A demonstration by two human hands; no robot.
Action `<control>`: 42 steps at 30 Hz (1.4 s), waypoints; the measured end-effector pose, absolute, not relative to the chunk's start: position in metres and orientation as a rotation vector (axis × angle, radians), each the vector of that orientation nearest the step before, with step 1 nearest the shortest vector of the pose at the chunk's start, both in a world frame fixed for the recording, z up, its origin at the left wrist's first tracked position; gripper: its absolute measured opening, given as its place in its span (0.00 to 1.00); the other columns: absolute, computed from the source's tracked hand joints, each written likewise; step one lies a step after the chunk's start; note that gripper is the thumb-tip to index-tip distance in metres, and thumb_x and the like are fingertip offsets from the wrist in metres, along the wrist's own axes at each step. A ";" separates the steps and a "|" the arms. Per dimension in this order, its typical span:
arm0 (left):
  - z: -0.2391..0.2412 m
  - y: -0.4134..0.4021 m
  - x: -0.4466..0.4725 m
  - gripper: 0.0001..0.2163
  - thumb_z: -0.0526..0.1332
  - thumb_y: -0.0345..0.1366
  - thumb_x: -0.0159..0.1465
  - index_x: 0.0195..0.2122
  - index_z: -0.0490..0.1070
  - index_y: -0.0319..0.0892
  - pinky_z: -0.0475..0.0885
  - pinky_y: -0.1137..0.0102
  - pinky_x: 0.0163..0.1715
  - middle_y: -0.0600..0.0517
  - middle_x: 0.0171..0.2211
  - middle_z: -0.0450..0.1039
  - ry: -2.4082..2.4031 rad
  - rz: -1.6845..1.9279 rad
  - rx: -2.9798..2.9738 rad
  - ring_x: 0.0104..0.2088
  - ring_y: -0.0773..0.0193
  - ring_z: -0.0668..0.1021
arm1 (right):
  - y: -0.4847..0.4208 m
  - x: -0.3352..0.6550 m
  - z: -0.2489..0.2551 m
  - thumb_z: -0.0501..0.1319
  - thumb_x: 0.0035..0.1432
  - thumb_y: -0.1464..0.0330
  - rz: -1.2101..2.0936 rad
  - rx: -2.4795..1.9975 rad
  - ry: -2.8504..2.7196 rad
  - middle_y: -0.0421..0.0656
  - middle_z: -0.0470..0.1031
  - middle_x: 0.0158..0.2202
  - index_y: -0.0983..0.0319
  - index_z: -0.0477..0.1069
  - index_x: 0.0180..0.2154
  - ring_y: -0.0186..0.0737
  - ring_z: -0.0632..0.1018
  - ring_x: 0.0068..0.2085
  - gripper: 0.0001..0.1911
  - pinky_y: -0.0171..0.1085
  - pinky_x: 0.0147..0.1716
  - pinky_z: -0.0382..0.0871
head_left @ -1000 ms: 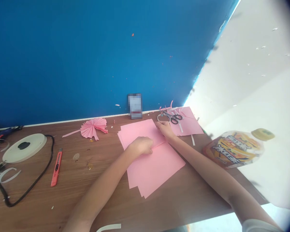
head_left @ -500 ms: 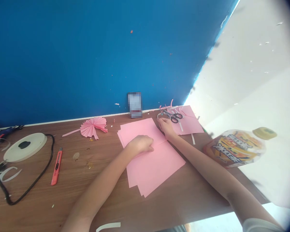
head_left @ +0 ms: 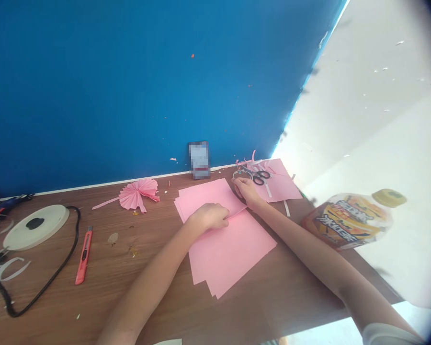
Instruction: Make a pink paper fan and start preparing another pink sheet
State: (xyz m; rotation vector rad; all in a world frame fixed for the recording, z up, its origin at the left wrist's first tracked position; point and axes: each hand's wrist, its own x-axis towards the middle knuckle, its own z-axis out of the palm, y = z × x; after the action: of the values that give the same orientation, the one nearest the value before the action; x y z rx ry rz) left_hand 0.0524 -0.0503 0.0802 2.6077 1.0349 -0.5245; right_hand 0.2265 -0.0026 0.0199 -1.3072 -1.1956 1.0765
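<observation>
Pink paper sheets (head_left: 233, 258) lie in a loosely aligned stack in front of me. Across the middle of the top sheet, my left hand (head_left: 211, 216) has its fingers curled and pinched at a raised crease in the paper. My right hand (head_left: 247, 191) is closed at the stack's right edge, by the end of that crease; its fingertips are partly hidden. Just beyond it, black-handled scissors (head_left: 261, 178) rest on another pink sheet (head_left: 283, 184) with pink and white paper strips.
A fan-folded pink paper rosette (head_left: 139, 194), a red box cutter (head_left: 84, 256) and a round white device (head_left: 36, 227) with a black cord (head_left: 66, 258) are on the left. A phone (head_left: 199, 160) leans on the blue wall. A juice bottle (head_left: 352, 220) stands at the right.
The crease between my hands stands out more, with the paper lifted along it. Both hands stay almost in place, and the view shifts slightly.
</observation>
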 end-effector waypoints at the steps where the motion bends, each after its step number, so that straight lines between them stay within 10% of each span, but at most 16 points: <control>1: 0.081 -0.048 0.051 0.12 0.49 0.37 0.58 0.34 0.72 0.43 0.63 0.68 0.27 0.47 0.33 0.75 1.028 -0.515 2.602 0.28 0.60 0.73 | -0.002 0.228 0.021 0.56 0.53 0.60 1.074 -1.291 -1.167 0.32 0.52 0.15 0.59 0.52 0.20 0.27 0.53 0.17 0.17 0.31 0.16 0.45; 14: 0.105 -0.030 0.017 0.07 0.52 0.34 0.54 0.22 0.54 0.41 0.46 0.66 0.25 0.54 0.20 0.56 1.187 -0.115 2.508 0.21 0.68 0.56 | -0.009 0.234 0.037 0.62 0.51 0.68 1.410 -1.411 -1.155 0.41 0.72 0.26 0.61 0.63 0.31 0.31 0.74 0.23 0.07 0.27 0.16 0.59; 28: 0.086 -0.035 0.030 0.08 0.54 0.35 0.52 0.20 0.55 0.41 0.46 0.67 0.25 0.56 0.18 0.53 0.995 -0.193 2.363 0.19 0.69 0.56 | -0.011 0.239 0.043 0.68 0.42 0.71 1.597 -1.467 -1.306 0.42 0.74 0.31 0.62 0.71 0.35 0.31 0.73 0.26 0.14 0.29 0.20 0.63; 33: 0.087 -0.026 0.023 0.10 0.56 0.41 0.56 0.37 0.67 0.44 0.61 0.69 0.33 0.50 0.39 0.71 1.029 -0.024 2.386 0.37 0.60 0.72 | -0.014 0.237 0.047 0.69 0.40 0.70 1.561 -1.397 -1.519 0.39 0.73 0.29 0.61 0.72 0.37 0.31 0.70 0.27 0.17 0.31 0.26 0.61; 37: 0.089 -0.013 0.007 0.25 0.57 0.48 0.56 0.53 0.62 0.42 0.63 0.60 0.48 0.41 0.56 0.62 1.391 0.072 2.375 0.57 0.46 0.64 | -0.016 0.235 0.051 0.69 0.41 0.67 1.564 -1.221 -1.586 0.37 0.72 0.26 0.62 0.71 0.38 0.32 0.70 0.29 0.19 0.34 0.32 0.61; 42: 0.088 0.005 -0.023 0.29 0.54 0.54 0.58 0.57 0.60 0.43 0.64 0.61 0.48 0.41 0.59 0.62 1.395 0.108 2.091 0.55 0.48 0.68 | -0.011 0.241 0.052 0.69 0.43 0.63 1.494 -1.086 -1.508 0.37 0.73 0.27 0.61 0.71 0.39 0.32 0.70 0.30 0.19 0.35 0.34 0.61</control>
State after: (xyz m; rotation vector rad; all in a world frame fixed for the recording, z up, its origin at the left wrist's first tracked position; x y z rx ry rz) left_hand -0.0230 0.0052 0.0884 2.0911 1.3949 0.1081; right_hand 0.2408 -0.0106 0.0520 -1.0858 -1.5080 1.4937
